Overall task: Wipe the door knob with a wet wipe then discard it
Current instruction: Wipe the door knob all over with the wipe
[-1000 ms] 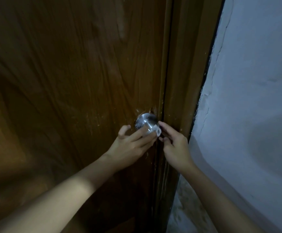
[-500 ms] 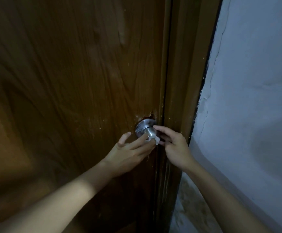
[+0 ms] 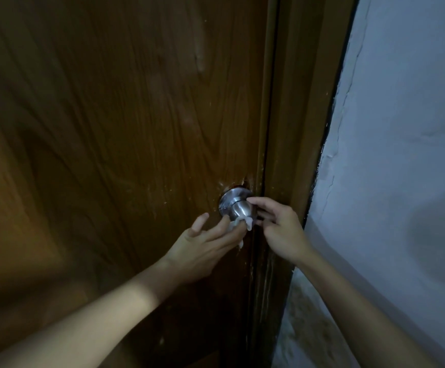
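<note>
A round silver door knob sticks out of the brown wooden door near its right edge. A crumpled white wet wipe is pressed against the underside of the knob. My left hand holds the wipe from below with its fingertips. My right hand is at the knob's right side, its fingertips touching the knob's edge and pinching the wipe's right end. Part of the wipe is hidden under my fingers.
The brown door frame runs right beside the knob. A pale, cracked wall fills the right side. The room is dim.
The left hand has slid down off the knob to its underside, uncovering the knob's face. More of the wipe now shows below the knob. The right hand stays at the knob's right.
</note>
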